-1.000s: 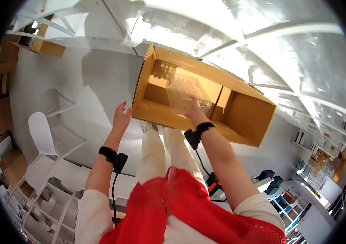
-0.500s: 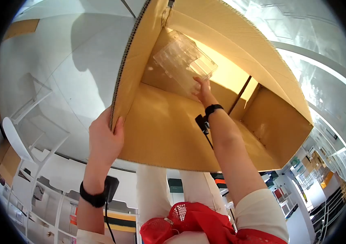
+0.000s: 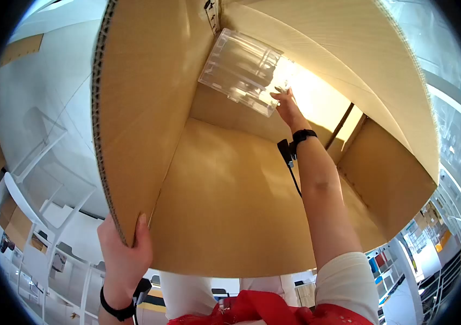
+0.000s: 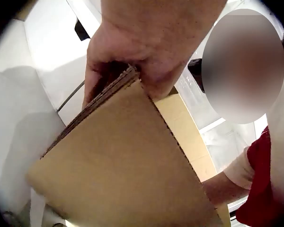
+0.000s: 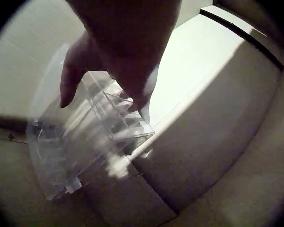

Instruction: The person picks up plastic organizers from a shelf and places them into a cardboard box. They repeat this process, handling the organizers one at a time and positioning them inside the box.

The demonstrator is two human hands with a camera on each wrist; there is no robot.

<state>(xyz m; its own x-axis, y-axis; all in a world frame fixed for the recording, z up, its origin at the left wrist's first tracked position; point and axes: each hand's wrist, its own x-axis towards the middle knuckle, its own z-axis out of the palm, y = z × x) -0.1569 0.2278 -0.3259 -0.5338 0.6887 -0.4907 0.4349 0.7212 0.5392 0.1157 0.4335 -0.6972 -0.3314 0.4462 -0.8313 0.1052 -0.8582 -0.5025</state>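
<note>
A large cardboard box (image 3: 230,200) fills the middle of the head view, its open side facing me. My left hand (image 3: 125,260) grips the cut edge of its left wall near the lower corner, thumb on the inner face. In the left wrist view, the box's corner (image 4: 118,156) shows with the fingers wrapped over it. Inside, my right hand (image 3: 291,108) holds a clear plastic case (image 3: 241,67) by its right end, close to the far left corner. Ridges and thin walls show on the case (image 5: 92,123) in the right wrist view.
A dark vertical gap (image 3: 340,125) runs down the back of the box beside a sunlit patch. White chairs (image 3: 24,203) stand at left on the pale floor. Shelving (image 3: 387,276) with coloured items is at lower right, and glossy clear panels (image 3: 447,108) line the right.
The left hand, apart from the box at first, has taken hold of its left edge. The box now looms larger and tilts towards me. The right hand has moved the case towards the far left corner.
</note>
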